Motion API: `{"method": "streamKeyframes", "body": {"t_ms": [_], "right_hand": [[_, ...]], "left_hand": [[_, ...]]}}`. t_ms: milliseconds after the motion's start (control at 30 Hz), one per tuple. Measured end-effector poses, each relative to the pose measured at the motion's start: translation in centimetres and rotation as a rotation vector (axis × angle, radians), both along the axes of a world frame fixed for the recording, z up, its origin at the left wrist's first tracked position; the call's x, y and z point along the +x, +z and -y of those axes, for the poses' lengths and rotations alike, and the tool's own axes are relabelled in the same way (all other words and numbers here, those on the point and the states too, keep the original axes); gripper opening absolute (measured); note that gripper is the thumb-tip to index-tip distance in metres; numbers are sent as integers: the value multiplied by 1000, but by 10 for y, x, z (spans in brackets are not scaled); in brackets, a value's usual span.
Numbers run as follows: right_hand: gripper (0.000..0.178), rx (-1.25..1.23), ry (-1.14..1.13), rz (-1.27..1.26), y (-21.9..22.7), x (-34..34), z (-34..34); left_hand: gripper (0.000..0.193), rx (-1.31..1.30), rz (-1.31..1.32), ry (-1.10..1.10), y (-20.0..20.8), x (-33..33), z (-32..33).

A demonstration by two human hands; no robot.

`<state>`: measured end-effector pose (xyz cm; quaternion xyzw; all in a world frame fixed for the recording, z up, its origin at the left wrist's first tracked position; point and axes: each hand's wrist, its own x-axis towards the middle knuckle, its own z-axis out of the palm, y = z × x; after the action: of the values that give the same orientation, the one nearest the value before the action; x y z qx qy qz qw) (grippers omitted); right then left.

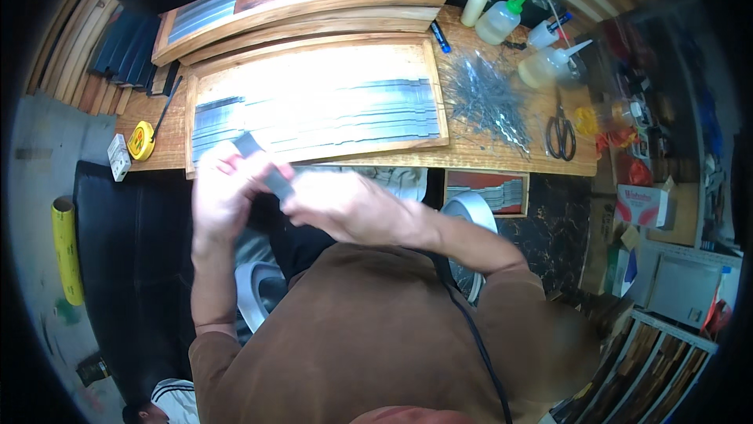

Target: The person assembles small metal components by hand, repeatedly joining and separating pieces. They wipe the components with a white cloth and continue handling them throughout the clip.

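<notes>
The wooden tabletop [169, 156] spread widest, and on it sat a shallow, pale-framed tray [441, 102], its far part washed out by glare. Inside it lay rows of flat grey strips [353, 114], packed lengthwise with stepped, uneven ends. Right of the tray sprawled a tangled heap of thin, dark, glinting shreds [486, 102], with black-handled scissors [560, 138] near it. The right hand [337, 204] had its fingers closed on the lower end of a held strip [248, 144], while the left hand [223, 189] pinched it farther up, its fingers narrow around it. That piece, by the tray's near edge toward the left, was slim, flat and dull grey (its middle was partly hidden by the fingers), and it slanted from upper left to lower right.
</notes>
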<state>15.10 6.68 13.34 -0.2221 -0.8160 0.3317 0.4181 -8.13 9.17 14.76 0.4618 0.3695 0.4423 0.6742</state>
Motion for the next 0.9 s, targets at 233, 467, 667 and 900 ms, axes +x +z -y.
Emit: {"method": "streamKeyframes", "body": {"t_ms": [233,467,667,900], "right_hand": [[20,-490,-243,-131,-77,54,110],[16,-848,-478,-287,-106,52,125],[15,-788,-460,-264,-103,56,117],[15,-743,-487,-180,-103,60,117]], "left_hand": [[16,-533,-83,-261,-60,87,47],[22,-564,-78,-361,-98,116,23],[23,-576,-100,-378,-94,112,25],[28,-551,-132,-379,-102,110,39]]}}
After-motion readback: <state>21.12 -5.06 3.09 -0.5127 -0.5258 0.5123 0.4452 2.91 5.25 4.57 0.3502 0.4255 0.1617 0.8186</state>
